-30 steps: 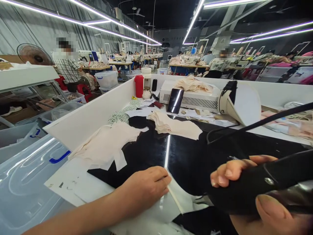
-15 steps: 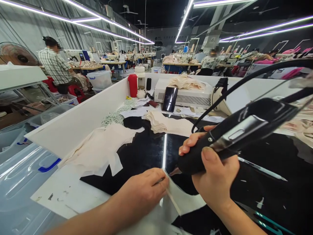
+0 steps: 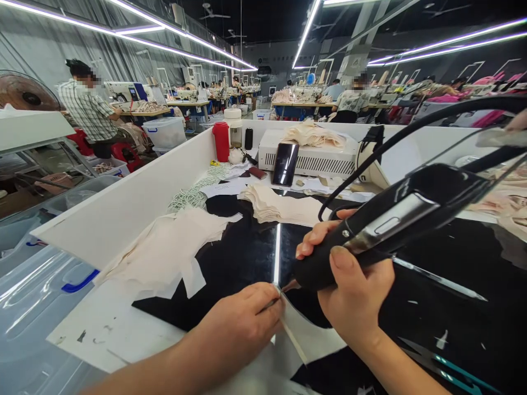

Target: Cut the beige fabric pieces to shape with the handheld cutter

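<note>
My right hand [image 3: 354, 293] grips a black corded hand tool [image 3: 395, 219], its tip lowered close to the edge of a pale fabric piece [image 3: 300, 337] on the glossy black worktop [image 3: 242, 258]. My left hand [image 3: 242, 323] lies on that piece with fingers curled, pinching its near corner right beside the tool's tip. A flat pile of cream fabric pieces [image 3: 173, 247] lies to the left and a second stack [image 3: 280, 206] sits farther back.
A white partition wall [image 3: 123, 203] borders the bench on the left, with a clear plastic bin lid [image 3: 37, 307] outside it. At the back stand a white machine [image 3: 313, 156], a leaning phone [image 3: 285, 164], a red bottle [image 3: 222, 141] and white cord loops [image 3: 191, 196]. Other people work at distant tables.
My right hand has brought the black tool from the lower right up and leftwards to the fabric edge by my left hand. My left hand has stayed on the piece.
</note>
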Motion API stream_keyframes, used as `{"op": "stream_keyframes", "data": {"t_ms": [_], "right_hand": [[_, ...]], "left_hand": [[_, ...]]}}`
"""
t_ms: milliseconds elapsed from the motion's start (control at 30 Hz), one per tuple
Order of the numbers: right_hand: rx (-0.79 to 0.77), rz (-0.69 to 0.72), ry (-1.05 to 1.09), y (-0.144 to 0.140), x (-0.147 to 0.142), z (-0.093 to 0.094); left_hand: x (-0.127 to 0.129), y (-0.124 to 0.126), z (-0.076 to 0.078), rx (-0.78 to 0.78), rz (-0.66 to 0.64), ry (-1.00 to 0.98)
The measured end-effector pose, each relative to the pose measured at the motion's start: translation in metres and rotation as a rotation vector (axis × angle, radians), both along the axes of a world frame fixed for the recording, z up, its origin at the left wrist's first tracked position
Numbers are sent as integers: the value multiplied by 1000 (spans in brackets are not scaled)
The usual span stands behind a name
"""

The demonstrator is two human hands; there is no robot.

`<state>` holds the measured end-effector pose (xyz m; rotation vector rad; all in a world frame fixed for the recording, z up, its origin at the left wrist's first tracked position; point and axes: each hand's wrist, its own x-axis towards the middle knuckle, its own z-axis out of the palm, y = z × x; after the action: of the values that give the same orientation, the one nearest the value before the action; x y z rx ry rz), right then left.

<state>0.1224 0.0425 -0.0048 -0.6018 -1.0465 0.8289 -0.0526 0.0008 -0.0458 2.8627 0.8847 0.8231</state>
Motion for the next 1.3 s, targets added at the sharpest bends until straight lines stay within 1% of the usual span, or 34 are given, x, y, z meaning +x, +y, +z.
{"op": "stream_keyframes", "data": {"t_ms": [233,400,533,633,800,1067,1300], "right_hand": [[19,-5,-37,-1,0,-4],[3,-4,-41,-2,0,-1],[-4,-22,-7,-3,4,3],[9,-30,-2,-7,7,3],[5,-12,7,-11,7,0],[9,-3,19,-9,4,-2],[-17,-7,-3,-11,6,-4]], "left_hand": [[0,1,-2,9,8,-5],[1,1,-2,7,17,4],[1,1,0,60,14,26],[-1,1,-2,89,18,33],[-4,1,-7,44,23,12],[-5,0,-2,-43,23,23],[-7,0,-5,-50,23,36]]}}
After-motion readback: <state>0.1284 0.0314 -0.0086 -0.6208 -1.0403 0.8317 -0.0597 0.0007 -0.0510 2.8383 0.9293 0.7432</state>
